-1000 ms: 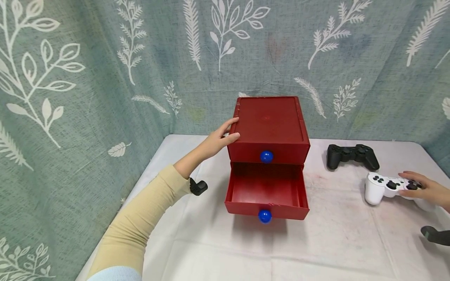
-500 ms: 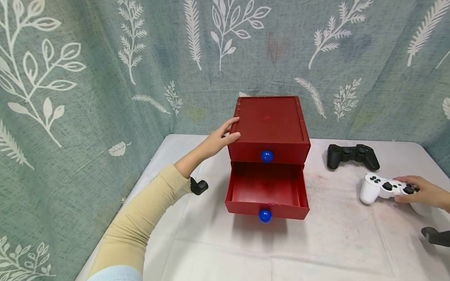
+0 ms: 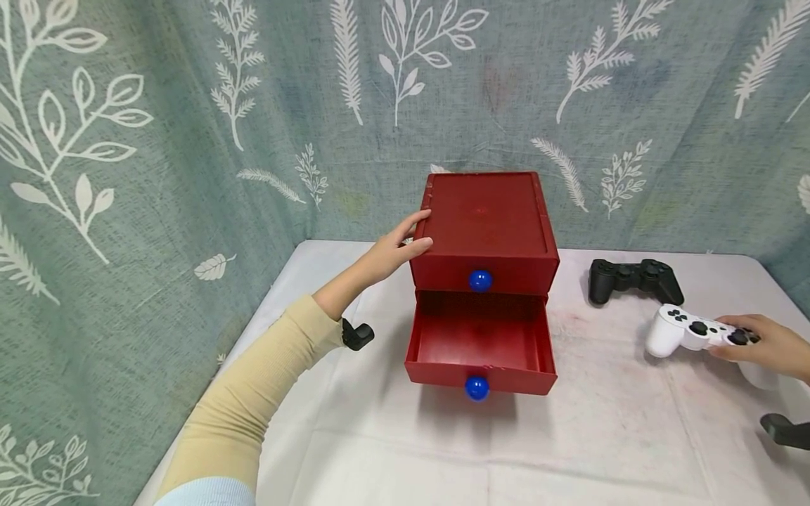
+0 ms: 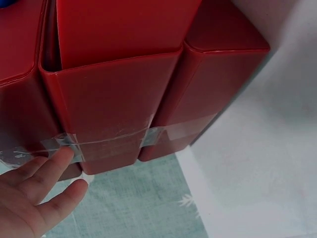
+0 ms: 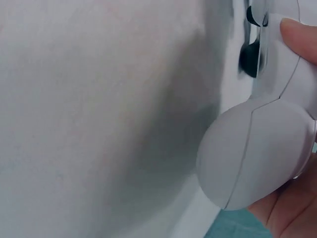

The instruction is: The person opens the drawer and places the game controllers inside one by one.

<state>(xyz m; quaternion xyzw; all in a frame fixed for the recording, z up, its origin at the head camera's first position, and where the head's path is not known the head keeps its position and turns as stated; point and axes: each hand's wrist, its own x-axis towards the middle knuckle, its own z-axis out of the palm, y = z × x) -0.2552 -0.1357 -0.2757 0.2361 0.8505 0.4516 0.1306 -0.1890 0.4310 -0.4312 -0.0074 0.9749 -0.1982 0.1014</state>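
Observation:
A white game controller [image 3: 696, 330] is held in my right hand [image 3: 768, 344] at the right of the head view, thumb on its near side. In the right wrist view its rounded grip [image 5: 247, 153] stands off the table above a shadow. My left hand [image 3: 386, 256] rests on the left top edge of a red drawer cabinet [image 3: 484, 214], fingers extended. Its lower drawer [image 3: 477, 344] is pulled out, with a blue knob [image 3: 477, 388] and nothing visible inside; the upper drawer [image 3: 436, 275] is closed. The left wrist view shows my left fingers [image 4: 47, 173] by clear tape on the cabinet's side.
A black game controller [image 3: 635, 277] lies on the white-covered table [image 3: 601, 436], right of the cabinet and behind the white one. Behind the table hangs a green curtain [image 3: 506, 84] with white leaf prints, which also runs along the left side.
The right hand has closed on the white controller, shifted it slightly left and lifted it a little, tilting it. The left hand and the cabinet stay where they were.

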